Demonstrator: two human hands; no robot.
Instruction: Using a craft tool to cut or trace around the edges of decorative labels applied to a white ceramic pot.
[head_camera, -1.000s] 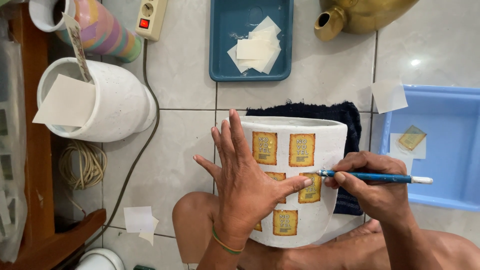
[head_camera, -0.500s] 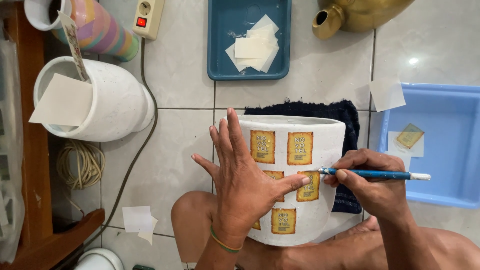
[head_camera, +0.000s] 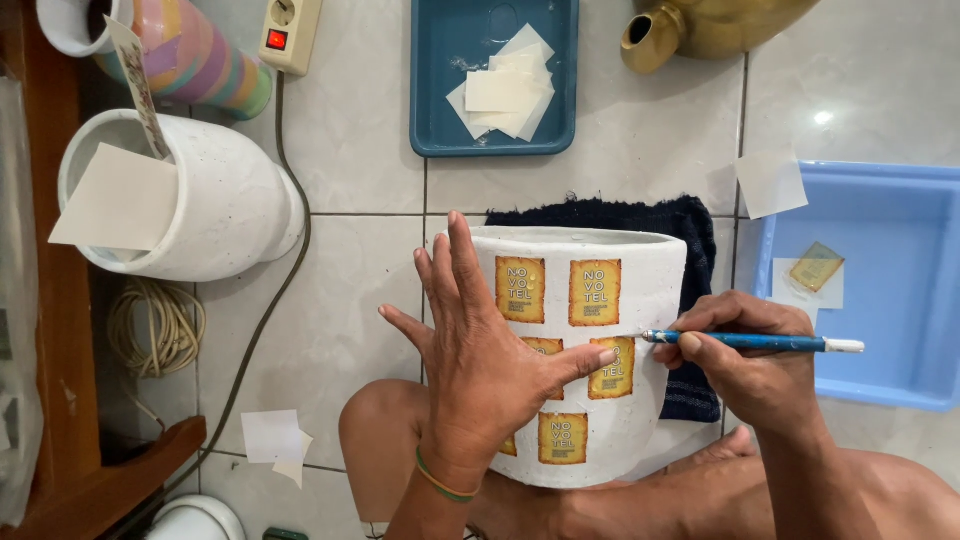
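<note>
- Lies on its side across the lap, white pot (head_camera: 650, 290), mouth toward the far side, resting partly on a dark towel (head_camera: 690, 225) spread on the tiled floor (head_camera: 350, 150).
- Presses flat on the pot's wall, left hand (head_camera: 480, 370), fingers spread apart, thumb tip on the edge of a yellow label (head_camera: 612, 367).
- Clamps a blue brush (head_camera: 750, 342) between thumb and fingers, right hand (head_camera: 745, 365), brush tip touching the pot just above that same label.
- Could roll, being round and propped only by lap and towel, if the left palm eases off; would drag the brush across the neighbouring labels.
- Could shift or crease, the label under the thumb, if probably still wet and pushed sideways by the brush.
- Could tear or lift a corner, too much pressure from the tip at the label's edge.
- Sit close by: light blue tray (head_camera: 880, 300) to the right with a loose label inside, teal tray (head_camera: 495, 80) far with paper squares, second white pot (head_camera: 220, 200) to the left; a wide elbow swing could knock the near tray.
</note>
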